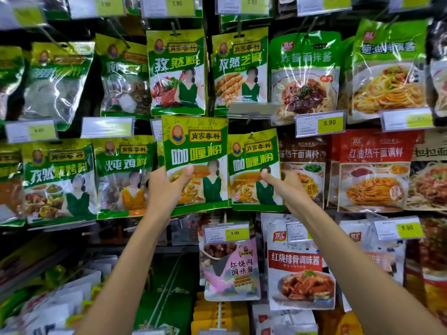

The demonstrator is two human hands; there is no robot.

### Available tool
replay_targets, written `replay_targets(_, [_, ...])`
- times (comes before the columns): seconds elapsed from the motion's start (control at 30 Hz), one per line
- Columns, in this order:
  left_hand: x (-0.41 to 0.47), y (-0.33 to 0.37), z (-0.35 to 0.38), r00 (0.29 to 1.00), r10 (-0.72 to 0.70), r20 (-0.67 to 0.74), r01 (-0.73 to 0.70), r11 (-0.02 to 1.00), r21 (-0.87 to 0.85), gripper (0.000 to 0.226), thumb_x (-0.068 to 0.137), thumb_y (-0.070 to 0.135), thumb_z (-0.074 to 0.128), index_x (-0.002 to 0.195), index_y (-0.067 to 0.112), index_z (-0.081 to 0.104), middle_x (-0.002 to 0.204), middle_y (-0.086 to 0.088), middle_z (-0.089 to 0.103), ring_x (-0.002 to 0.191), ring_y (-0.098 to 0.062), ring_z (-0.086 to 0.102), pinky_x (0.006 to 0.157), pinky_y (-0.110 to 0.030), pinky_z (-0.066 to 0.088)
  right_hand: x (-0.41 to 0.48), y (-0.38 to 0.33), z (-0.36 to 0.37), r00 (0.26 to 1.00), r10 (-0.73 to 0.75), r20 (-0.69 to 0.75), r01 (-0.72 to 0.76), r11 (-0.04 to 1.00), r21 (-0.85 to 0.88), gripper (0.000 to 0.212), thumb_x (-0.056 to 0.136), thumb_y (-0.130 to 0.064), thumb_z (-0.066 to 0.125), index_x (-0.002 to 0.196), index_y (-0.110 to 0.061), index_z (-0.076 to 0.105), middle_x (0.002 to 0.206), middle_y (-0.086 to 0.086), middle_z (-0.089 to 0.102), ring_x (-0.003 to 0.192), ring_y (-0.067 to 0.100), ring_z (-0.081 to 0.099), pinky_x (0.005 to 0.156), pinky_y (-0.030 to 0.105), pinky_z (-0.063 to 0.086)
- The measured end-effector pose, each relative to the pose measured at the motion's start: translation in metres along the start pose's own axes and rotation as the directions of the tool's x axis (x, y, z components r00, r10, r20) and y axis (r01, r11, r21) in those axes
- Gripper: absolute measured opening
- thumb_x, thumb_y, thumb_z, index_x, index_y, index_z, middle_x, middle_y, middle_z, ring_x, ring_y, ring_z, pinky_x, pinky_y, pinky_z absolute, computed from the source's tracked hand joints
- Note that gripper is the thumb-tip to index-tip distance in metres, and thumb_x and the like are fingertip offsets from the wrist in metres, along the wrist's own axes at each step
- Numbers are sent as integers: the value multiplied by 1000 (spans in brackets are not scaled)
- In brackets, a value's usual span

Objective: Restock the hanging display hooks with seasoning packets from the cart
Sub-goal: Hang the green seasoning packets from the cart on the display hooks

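left hand [167, 189] mid frame grips a green curry packet [196, 146] at its lower left edge, thumb on the front, packet upright above the hand. right hand [286, 186] pinches the hung curry packet [254, 153] just right of it, on its hook [251, 135].

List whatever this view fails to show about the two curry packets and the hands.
Head view only:
- Fingers of the left hand: hidden behind the held curry packet.
- Fingertips of the right hand: behind the hanging curry packet.
- Whether the held curry packet is on a hook: its top is too blurred.
- Price tag to its left: washed out by glare.
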State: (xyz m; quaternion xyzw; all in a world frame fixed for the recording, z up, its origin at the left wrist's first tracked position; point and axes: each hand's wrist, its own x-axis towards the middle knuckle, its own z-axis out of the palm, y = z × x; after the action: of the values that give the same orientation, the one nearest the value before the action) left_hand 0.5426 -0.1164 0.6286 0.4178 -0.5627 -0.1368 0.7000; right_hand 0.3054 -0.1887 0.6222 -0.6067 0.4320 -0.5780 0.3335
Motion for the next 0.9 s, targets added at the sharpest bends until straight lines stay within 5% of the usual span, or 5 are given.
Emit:
replay_targets(0.17, [-10, 1, 10, 997, -80, 21, 81, 994, -69, 12, 81, 34, 70, 91, 28, 67, 86, -1, 73, 80, -31, 65, 68, -43, 57, -28, 12, -8, 879, -292, -378, 215, 948, -233, 17, 92, -22, 62, 105, -14, 54, 98, 0, 59, 90, 14, 58, 68, 15, 42])
replay_targets(0.33, [-23, 6, 37, 977, -184, 107, 197, 972, -130, 28, 77, 36, 72, 87, 12, 62, 99, -27, 67, 91, -41, 65, 87, -61, 50, -41, -13, 6, 967, -236, -100, 242, 969, 47, 14, 94, -35, 57, 101, -24, 61, 104, -4, 65, 99, 11, 61, 84, 21, 49])
replay_targets(0.53, [-30, 10, 63, 959, -184, 213, 211, 971, -111, 17, 82, 35, 69, 83, 19, 61, 91, -9, 72, 92, -31, 67, 88, -51, 53, -41, -24, 17, 976, -215, 19, 210, 967, 147, 52, 95, -36, 56, 89, 15, 55, 75, 20, 46, 74, 32, 48, 75, 37, 41])
replay_targets(0.7, [-6, 14, 48, 968, 249, 1, -239, 927, 289, 22, 93, 33, 56, 103, 13, 62, 96, 2, 65, 79, -8, 60, 65, -11, 44, -39, -18, 9, 984, -176, -8, 176, 974, 140, 36, 97, -26, 54, 73, 1, 57, 82, 30, 57, 82, 45, 56, 95, 52, 47])
replay_targets(0.9, [51, 24, 26, 591, 806, -31, -478, 381, 791, 27, 97, 14, 48, 119, 1, 57, 114, -18, 60, 106, -32, 56, 88, -33, 43, -26, -14, 0, 980, -172, -96, 181, 979, 94, 36, 96, -24, 56, 72, 0, 62, 79, 23, 65, 77, 35, 58, 94, 56, 44])
